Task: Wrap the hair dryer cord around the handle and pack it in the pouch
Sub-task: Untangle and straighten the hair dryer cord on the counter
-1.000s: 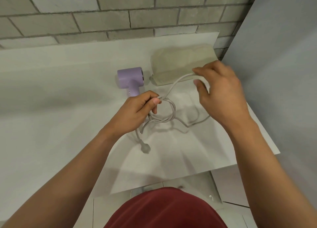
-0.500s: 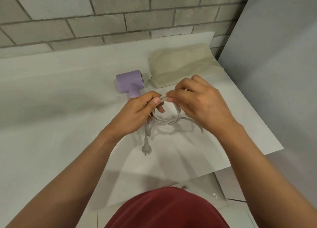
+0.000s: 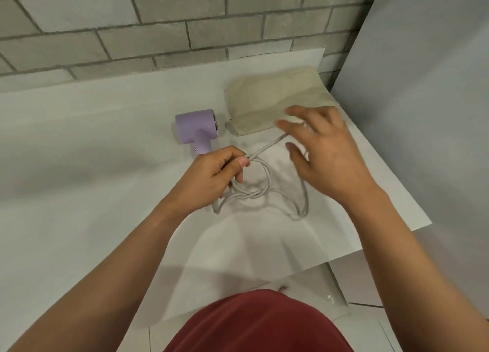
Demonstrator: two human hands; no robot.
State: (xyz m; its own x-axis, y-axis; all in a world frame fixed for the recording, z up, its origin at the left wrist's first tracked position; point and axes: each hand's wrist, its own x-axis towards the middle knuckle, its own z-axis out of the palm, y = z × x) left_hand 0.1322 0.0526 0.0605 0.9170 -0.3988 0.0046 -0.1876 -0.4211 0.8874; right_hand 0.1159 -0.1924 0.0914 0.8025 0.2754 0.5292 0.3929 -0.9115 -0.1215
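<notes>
Cord [image 3: 267, 146] pinched in left hand [image 3: 211, 177]; blurred right hand [image 3: 325, 156] perhaps holding.

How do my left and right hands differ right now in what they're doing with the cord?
The left hand is curled tight and pinches the cord loops at the end of the hair dryer handle, while the right hand has its fingers spread wider. The left hand is nearer the dryer, and the right hand is over the pouch edge. Both hold the same cord, which runs straight between them.
</notes>
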